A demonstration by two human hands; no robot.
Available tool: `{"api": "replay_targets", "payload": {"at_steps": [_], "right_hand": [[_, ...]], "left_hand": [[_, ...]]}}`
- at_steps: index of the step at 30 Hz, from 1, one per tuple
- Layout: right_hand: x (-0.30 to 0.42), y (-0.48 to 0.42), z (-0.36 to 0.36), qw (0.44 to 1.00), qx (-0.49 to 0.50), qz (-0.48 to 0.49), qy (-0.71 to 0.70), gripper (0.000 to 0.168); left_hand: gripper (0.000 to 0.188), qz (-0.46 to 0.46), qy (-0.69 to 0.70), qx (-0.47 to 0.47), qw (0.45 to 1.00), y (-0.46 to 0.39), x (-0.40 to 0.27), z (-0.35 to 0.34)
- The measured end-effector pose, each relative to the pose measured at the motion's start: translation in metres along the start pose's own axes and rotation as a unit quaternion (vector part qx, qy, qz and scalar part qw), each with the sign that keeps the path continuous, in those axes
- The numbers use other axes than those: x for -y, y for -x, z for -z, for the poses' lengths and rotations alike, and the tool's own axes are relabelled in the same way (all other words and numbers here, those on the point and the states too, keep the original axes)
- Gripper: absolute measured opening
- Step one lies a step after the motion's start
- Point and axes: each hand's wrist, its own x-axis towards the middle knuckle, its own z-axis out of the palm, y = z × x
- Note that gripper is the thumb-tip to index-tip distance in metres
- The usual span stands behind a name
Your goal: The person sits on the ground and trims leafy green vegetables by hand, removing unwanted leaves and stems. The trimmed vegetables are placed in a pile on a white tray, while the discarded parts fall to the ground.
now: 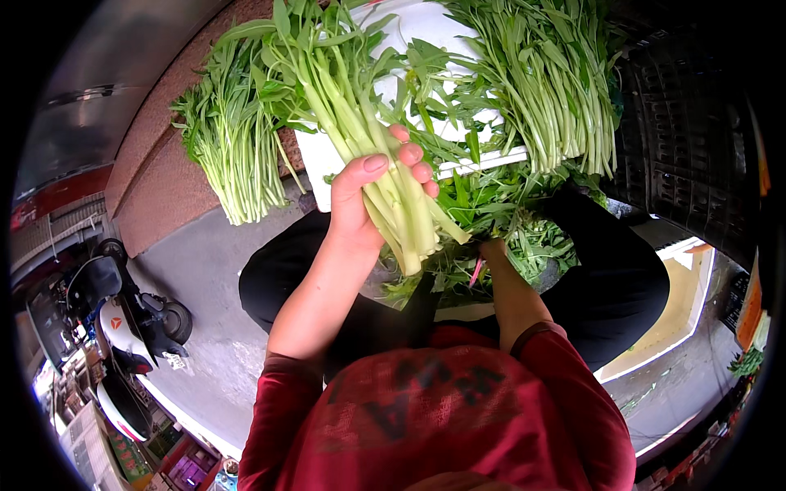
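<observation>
My left hand [377, 190] grips a thick bunch of water spinach [344, 116] around its pale stems. The cut ends point down toward my lap, and the leaves reach up past the white board [424, 24]. Lower and to the right, my right hand [493, 247] is mostly hidden in shadow near the stem ends. A thin pink thing [476, 272] shows beside its wrist; I cannot tell what it is or whether the hand holds it. Loose leaves and trimmings [528, 245] lie in a heap between my knees.
A bundle of water spinach [242, 147] rests on the reddish stone ledge [156, 178] at left. Another large bundle [546, 92] lies at the white board's right. Black plastic crates [681, 135] stand at right. A parked scooter [129, 331] is on the far left.
</observation>
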Motion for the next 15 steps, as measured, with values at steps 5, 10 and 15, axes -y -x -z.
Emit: {"api": "replay_targets", "payload": {"at_steps": [5, 10, 15], "right_hand": [[0.024, 0.049, 0.081, 0.978, 0.100, 0.139, 0.121, 0.018], [0.039, 0.116, 0.136, 0.990, -0.026, 0.137, 0.030, 0.023], [0.034, 0.169, 0.185, 0.980, -0.076, 0.131, 0.128, 0.027]], "left_hand": [[0.025, 0.020, 0.113, -0.056, 0.992, -0.011, 0.004, 0.004], [0.024, 0.007, 0.011, -0.093, 0.996, -0.018, 0.011, -0.012], [0.026, -0.046, 0.008, -0.127, 0.991, -0.022, 0.011, -0.056]]}}
